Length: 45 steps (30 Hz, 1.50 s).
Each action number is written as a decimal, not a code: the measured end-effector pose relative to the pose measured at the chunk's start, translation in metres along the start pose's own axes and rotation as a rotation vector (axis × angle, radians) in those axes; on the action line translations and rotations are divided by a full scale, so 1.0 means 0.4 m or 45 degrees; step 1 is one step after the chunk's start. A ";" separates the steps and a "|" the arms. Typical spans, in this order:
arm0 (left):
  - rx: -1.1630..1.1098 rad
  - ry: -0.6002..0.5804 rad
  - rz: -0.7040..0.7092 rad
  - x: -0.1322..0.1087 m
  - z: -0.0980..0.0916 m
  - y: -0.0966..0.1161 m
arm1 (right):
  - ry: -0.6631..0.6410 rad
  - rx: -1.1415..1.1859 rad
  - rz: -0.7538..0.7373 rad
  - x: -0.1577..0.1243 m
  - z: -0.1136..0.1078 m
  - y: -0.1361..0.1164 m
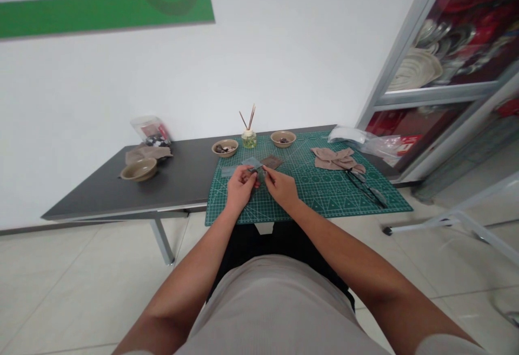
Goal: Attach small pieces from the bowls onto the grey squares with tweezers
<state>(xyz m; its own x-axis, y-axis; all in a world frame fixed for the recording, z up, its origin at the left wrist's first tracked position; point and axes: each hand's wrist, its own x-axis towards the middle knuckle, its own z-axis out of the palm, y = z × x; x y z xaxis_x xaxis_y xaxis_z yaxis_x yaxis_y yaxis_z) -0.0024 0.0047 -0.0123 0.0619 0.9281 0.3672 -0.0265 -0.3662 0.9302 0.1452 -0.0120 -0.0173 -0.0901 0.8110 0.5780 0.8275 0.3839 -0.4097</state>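
Observation:
My left hand [240, 186] is closed over the green cutting mat [324, 195], its fingertips round a small dark piece [254, 171] too small to name. My right hand [283, 186] pinches at the same spot from the other side; whether it grips that piece or another is hidden by the fingers. Just behind the hands lie a translucent bluish strip [229, 171] and a brown patterned piece [272, 161]. Two tan bowls stand farther back: the left bowl [225, 153] has dark and pale bits in it, the right bowl [283, 143] a few dark bits.
A reed diffuser [248, 139] stands between those bowls. To the right are a crumpled brown cloth [333, 159], eyeglasses [367, 188] and plastic bags [365, 141]. On the dark table [182, 187] at left sit another bowl [139, 169] and a clear tub [151, 129].

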 end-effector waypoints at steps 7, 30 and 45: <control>-0.029 -0.048 -0.044 0.006 0.002 -0.017 | 0.074 0.062 -0.014 -0.003 0.001 0.008; 0.426 0.002 -0.016 -0.010 -0.008 0.012 | -0.076 -0.022 -0.298 -0.007 -0.003 -0.007; 0.191 -0.046 -0.041 -0.006 -0.009 -0.011 | -0.078 0.128 -0.302 -0.010 0.003 0.007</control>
<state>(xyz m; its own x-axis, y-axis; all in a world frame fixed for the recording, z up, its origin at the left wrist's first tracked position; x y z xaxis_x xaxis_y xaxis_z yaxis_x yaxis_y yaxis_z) -0.0060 0.0043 -0.0172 0.0960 0.9374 0.3348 0.1254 -0.3450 0.9302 0.1472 -0.0137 -0.0217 -0.3108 0.7173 0.6236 0.7201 0.6060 -0.3381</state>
